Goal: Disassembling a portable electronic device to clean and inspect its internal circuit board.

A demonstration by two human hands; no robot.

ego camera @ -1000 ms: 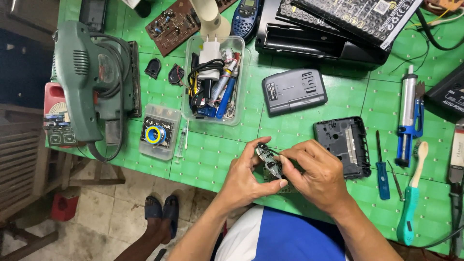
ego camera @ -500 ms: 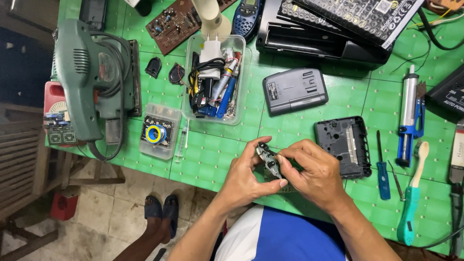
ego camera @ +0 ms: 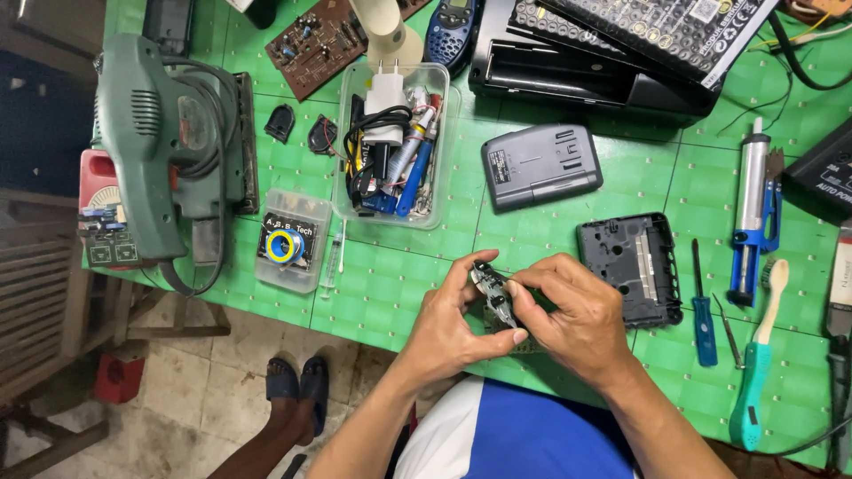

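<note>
Low in the middle of the frame, both hands pinched a small circuit board (ego camera: 493,297). The left hand (ego camera: 448,324) and right hand (ego camera: 577,315) squeezed its sides; it slanted between them.

Covered by a green studded mat (ego camera: 390,284), a worktable. Carried at its left edge a green electric sander (ego camera: 169,142), with a small clear plastic box holding a blue-and-yellow ring (ego camera: 291,241) just beside it. Held near the middle a clear plastic tub of cables and pens (ego camera: 397,146), a grey rectangular device shell (ego camera: 541,166) and a black plastic housing frame (ego camera: 632,268). Bore at right a blue-handled screwdriver (ego camera: 703,312), a teal-handled toothbrush (ego camera: 760,364) and a silver-and-blue desoldering pump (ego camera: 751,213).
</note>
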